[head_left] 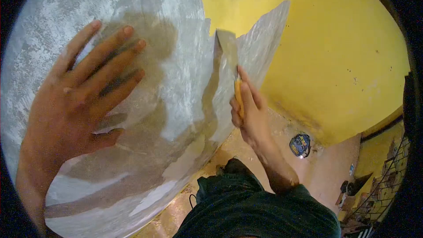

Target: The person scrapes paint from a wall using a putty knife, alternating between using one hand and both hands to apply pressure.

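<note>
My left hand (83, 92) lies flat with fingers spread against a grey plastered wall (176, 31) at the left. My right hand (249, 110) grips the yellow handle of a putty knife (229, 57). Its wide metal blade points up and rests against the corner edge where the grey plaster meets the yellow painted wall (335, 61). Wet grey plaster coats the blade. The plaster near the blade looks fresh and streaked, with darker damp patches below my left hand.
A dusty pinkish floor (326, 167) lies below. A blue round object (300, 145) sits on the floor by the yellow wall. Clutter and a metal grille (387, 180) stand at the far right. My dark clothing (255, 207) fills the bottom centre.
</note>
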The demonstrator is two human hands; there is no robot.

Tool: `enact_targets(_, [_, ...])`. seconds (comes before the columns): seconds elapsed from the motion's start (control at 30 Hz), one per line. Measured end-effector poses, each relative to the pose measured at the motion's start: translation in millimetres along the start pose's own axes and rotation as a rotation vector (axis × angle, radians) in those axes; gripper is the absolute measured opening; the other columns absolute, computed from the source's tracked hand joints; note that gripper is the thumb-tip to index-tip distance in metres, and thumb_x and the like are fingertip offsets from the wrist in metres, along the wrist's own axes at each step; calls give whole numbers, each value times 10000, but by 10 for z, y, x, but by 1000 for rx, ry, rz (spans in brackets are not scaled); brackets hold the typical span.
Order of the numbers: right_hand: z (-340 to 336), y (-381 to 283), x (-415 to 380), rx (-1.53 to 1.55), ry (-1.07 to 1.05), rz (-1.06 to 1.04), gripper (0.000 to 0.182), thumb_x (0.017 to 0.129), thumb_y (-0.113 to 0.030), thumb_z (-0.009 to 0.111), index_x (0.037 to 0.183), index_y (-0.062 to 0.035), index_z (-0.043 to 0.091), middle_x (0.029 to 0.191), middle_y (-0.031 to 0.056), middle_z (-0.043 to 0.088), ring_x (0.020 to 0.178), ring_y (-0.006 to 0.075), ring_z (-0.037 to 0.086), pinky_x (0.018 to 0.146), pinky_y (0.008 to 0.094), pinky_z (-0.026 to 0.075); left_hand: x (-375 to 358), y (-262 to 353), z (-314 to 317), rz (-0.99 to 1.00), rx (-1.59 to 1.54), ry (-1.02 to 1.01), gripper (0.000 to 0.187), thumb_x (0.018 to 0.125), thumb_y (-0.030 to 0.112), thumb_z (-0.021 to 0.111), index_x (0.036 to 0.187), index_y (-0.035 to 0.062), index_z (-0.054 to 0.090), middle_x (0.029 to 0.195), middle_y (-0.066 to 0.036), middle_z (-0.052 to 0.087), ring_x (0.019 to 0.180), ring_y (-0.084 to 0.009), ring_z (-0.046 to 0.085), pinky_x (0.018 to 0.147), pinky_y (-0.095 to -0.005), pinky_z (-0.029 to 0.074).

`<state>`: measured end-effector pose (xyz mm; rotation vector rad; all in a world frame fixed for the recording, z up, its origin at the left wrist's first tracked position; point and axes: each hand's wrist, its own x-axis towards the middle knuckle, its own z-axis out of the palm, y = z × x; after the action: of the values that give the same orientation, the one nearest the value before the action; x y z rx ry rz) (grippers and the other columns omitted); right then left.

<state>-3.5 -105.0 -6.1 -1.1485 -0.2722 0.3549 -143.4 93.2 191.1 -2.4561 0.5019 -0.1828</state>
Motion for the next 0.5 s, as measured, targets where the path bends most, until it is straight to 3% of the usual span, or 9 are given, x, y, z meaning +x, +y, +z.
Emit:
enact_targets(0.17, [-78, 164, -34, -70, -113, -22, 495, 1006, -349, 419, 1452, -156, 327, 617, -57, 344, 447, 33, 260, 389, 179, 229, 12, 3, -13, -20, 9, 11, 775, 478, 347, 769, 1190, 94, 595, 1411, -138, 426, 1370, -332, 301, 1163, -520, 157])
enact_targets(0.27, [25, -34, 21, -4, -15, 15, 482, 1009, -357, 406, 1453, -187, 329, 616, -67, 326, 456, 27, 249, 382, 176, 203, 28, 22, 3, -5, 17, 3, 780, 470, 348, 771, 1186, 93, 596, 1404, -135, 435, 1363, -335, 314, 1158, -528, 165])
enact_targets(0.5, [0, 96, -57, -30, -56, 28, 466, 1010, -347, 406, 1454, -226, 329, 618, -60, 335, 457, 27, 256, 377, 180, 205, 15, 7, 5, -3, 13, -1, 820, 426, 369, 764, 1177, 86, 597, 1397, -129, 444, 1348, -346, 335, 1153, -546, 166])
